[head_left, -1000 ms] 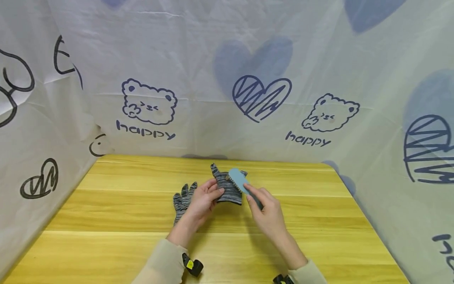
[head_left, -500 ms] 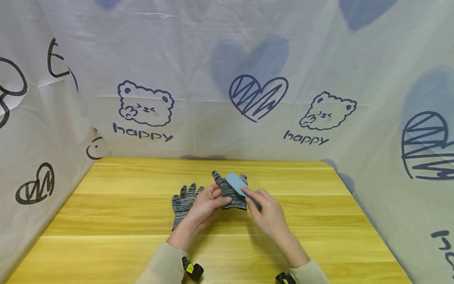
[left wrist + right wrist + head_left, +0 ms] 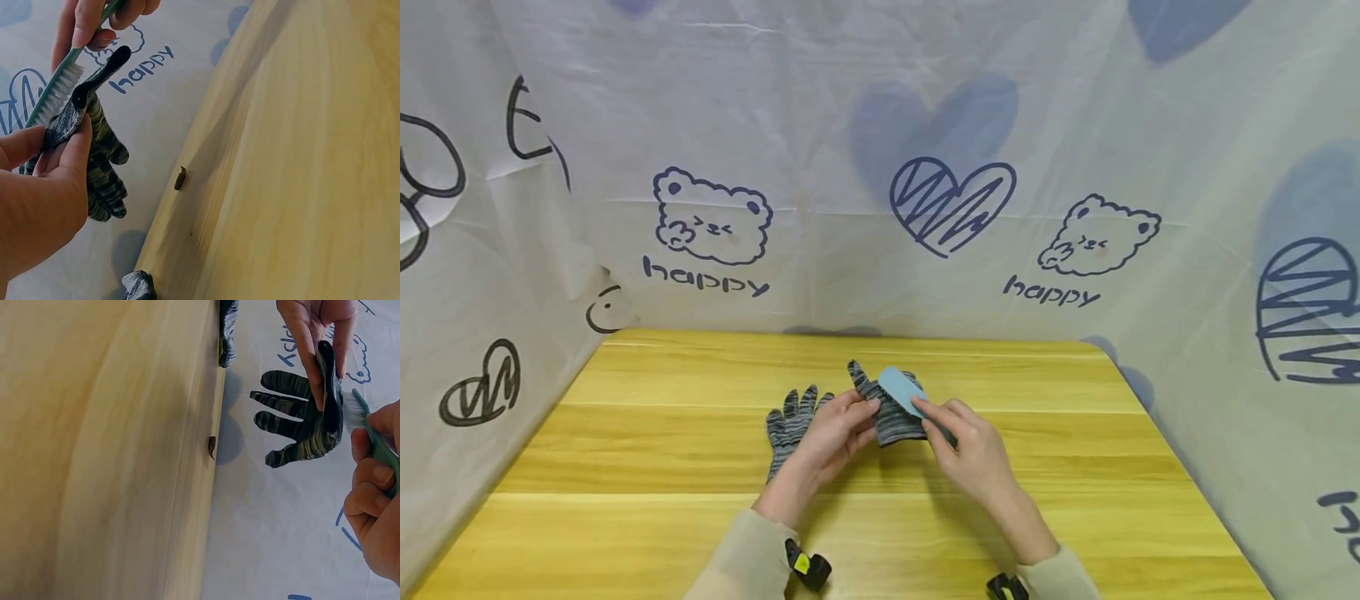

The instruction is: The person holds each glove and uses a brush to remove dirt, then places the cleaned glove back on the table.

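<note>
Desk (image 3: pixel 625 533) looks wooden. Left hand (image 3: pixel 838 429) pinches a glove (image 3: pixel 892 426), probably soft, best held by cuff (image 3: pixel 901 440); right hand (image 3: pixel 976 454) grips brush (image 3: pixel 901 390).

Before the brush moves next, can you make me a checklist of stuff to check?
1. Left hand holding the striped glove: ok, thumb and fingers pinch it.
2. Right hand holding the brush: ok, fingers grip its handle.
3. Bristles facing that glove: ok.
4. Other glove kept apart: ok, it lies on the table.
5. Table free of bits: not ok, a small dark piece lies there.
6. Striped glove clean all over: cannot tell.
</note>
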Demonstrator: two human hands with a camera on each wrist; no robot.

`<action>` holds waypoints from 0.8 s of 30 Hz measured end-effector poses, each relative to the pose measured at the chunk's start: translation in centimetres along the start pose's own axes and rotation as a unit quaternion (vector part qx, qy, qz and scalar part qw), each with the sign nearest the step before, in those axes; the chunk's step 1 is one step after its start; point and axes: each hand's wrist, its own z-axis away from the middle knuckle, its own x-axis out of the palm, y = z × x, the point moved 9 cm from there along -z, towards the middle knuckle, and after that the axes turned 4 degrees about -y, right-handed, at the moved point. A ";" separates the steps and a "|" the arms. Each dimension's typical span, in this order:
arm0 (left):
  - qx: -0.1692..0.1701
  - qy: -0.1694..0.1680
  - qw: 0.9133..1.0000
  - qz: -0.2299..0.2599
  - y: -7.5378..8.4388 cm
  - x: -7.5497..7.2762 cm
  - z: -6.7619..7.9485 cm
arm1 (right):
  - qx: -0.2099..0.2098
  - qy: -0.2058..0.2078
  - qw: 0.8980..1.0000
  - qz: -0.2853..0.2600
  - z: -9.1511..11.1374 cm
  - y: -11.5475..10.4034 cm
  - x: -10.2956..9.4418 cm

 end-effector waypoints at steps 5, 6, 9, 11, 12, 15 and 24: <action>0.008 0.008 1.000 -0.017 0.0 -0.2 0.2 | -0.007 0.002 1.000 -0.005 0.1 0.0 0.2; 0.010 0.008 1.000 -0.014 0.0 -0.2 0.3 | -0.007 0.002 1.000 -0.007 0.1 0.0 0.3; 0.014 0.013 1.000 -0.006 0.2 -0.2 0.3 | -0.006 0.001 1.000 -0.014 0.1 -0.1 0.4; 0.018 0.023 1.000 0.003 0.2 -0.4 0.2 | -0.004 0.003 1.000 -0.016 0.1 -0.1 0.4; 0.019 0.027 0.999 0.006 0.2 -0.5 0.2 | -0.003 0.005 1.000 -0.016 0.1 0.0 0.4; 0.024 0.037 0.999 0.014 0.4 -0.7 0.2 | 0.005 0.011 1.000 -0.016 0.1 0.1 0.2; 0.034 0.044 0.998 0.019 0.7 -1.0 0.5 | 0.020 0.036 0.999 -0.033 0.2 0.7 -0.7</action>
